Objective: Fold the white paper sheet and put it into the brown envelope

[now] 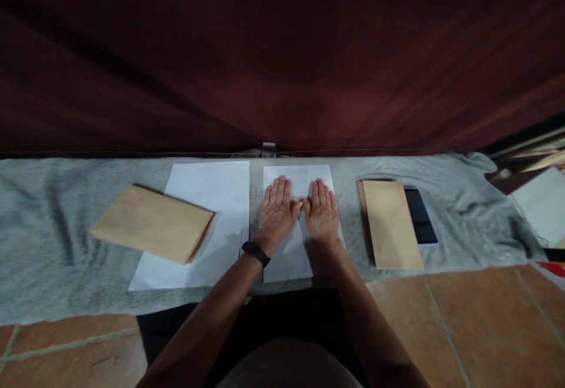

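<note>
A white sheet of paper [286,261] lies on the grey cloth right in front of me. My left hand [277,214] rests flat on its left half, fingers stretched out and pointing away from me. Beside it, my right hand [321,214] lies flat on the right half, also with straight fingers. The two thumbs meet or nearly meet in the middle. To the left are white sheets [212,185], partly covered by a stack of brown envelopes [154,223] with a red print. A second stack of brown envelopes [392,223] sits to the right of the paper.
A dark phone [421,217] lies partly against the right envelope stack. Grey cloth [468,211] covers the narrow table. A dark red curtain [282,70] hangs behind its far edge. At the far right stands a pale board-like thing [542,205]. Below is a tiled floor [494,317].
</note>
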Motion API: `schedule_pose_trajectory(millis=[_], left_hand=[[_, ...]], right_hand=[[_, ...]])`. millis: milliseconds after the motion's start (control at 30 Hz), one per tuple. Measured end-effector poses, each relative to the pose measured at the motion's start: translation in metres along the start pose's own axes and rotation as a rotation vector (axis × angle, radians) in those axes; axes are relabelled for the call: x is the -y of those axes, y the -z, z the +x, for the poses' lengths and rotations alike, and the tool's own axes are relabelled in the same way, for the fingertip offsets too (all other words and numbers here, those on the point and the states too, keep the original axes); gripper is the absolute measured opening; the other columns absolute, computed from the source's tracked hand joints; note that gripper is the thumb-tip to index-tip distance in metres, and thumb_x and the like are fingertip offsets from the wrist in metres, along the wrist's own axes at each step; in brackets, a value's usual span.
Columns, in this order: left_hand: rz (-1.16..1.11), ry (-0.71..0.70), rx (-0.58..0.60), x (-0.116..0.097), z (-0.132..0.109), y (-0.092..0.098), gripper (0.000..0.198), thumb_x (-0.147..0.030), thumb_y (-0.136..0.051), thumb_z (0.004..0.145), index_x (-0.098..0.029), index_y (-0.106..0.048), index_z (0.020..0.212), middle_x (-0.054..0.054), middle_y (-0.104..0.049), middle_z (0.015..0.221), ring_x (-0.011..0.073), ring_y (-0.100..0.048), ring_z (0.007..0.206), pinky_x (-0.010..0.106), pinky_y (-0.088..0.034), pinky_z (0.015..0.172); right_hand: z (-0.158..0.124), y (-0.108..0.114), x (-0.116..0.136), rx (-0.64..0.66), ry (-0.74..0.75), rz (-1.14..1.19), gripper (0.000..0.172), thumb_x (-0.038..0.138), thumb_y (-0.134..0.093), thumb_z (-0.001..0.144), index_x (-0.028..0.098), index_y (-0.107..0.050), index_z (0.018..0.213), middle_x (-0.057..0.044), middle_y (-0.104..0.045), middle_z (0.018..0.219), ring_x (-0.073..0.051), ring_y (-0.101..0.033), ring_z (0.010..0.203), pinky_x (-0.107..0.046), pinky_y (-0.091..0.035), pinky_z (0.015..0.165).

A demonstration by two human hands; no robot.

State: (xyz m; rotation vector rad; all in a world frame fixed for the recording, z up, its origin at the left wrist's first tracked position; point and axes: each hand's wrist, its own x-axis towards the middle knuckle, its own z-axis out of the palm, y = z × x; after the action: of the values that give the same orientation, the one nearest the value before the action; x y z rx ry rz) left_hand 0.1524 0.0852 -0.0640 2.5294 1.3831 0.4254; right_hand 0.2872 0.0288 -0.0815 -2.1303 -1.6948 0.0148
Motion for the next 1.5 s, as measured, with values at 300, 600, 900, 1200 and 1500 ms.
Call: schedule_pose_trajectory(millis=[300, 600, 900, 1200, 1500], left_hand=[[0.064, 0.089, -0.068, 0.013, -0.006, -0.001, 0.07, -0.044, -0.036, 0.102, 0.0, -0.026, 0.156, 0.022, -0.027, 0.164, 0.03, -0.02, 0.155, 0.051, -0.022, 0.126], [0.105, -0.019, 0.011, -0.022, -0.067, 0.016, 0.059, -0.018, -0.032, 0.1, -0.002, -0.028, 0.156, 0.018, -0.03, 0.164, 0.0264, -0.019, 0.155, 0.046, -0.023, 0.127], [0.137, -0.047, 0.041, -0.021, -0.11, 0.015, 0.061, -0.027, -0.037, 0.1, -0.003, -0.029, 0.157, 0.018, -0.032, 0.163, 0.0265, -0.02, 0.155, 0.048, -0.024, 0.126], [0.133, 0.013, -0.061, -0.013, -0.137, 0.016, 0.068, -0.038, -0.039, 0.103, -0.003, -0.021, 0.159, 0.023, -0.03, 0.163, 0.0327, -0.024, 0.154, 0.053, -0.032, 0.122], [0.038, -0.251, 0.051, -0.052, -0.06, 0.01, 0.06, -0.035, -0.034, 0.104, -0.008, -0.026, 0.158, 0.014, -0.031, 0.165, 0.0234, -0.021, 0.155, 0.045, -0.024, 0.127]], right_hand=[[0.007, 0.007, -0.031, -0.087, -0.049, -0.097, 0.069, 0.049, -0.031, 0.107, 0.002, -0.031, 0.156, -0.025, -0.037, 0.158, -0.034, -0.036, 0.147, -0.055, -0.028, 0.12], [-0.044, 0.024, 0.031, -0.016, 0.007, 0.18, 0.062, 0.042, -0.025, 0.108, 0.011, -0.016, 0.162, -0.016, -0.019, 0.168, -0.026, -0.019, 0.156, -0.05, -0.03, 0.122], [-0.096, 0.033, 0.02, 0.091, 0.15, -0.005, 0.066, 0.041, -0.037, 0.106, 0.009, -0.022, 0.161, -0.018, -0.03, 0.164, -0.03, -0.031, 0.151, -0.05, -0.028, 0.123], [-0.118, 0.048, -0.016, 0.021, 0.135, -0.119, 0.067, 0.043, -0.038, 0.107, 0.011, -0.017, 0.162, -0.019, -0.035, 0.162, -0.03, -0.034, 0.15, -0.05, -0.032, 0.121], [-0.118, 0.047, -0.019, 0.038, 0.129, -0.131, 0.063, 0.04, -0.038, 0.106, 0.009, -0.026, 0.16, -0.02, -0.038, 0.16, -0.031, -0.036, 0.149, -0.05, -0.032, 0.12]])
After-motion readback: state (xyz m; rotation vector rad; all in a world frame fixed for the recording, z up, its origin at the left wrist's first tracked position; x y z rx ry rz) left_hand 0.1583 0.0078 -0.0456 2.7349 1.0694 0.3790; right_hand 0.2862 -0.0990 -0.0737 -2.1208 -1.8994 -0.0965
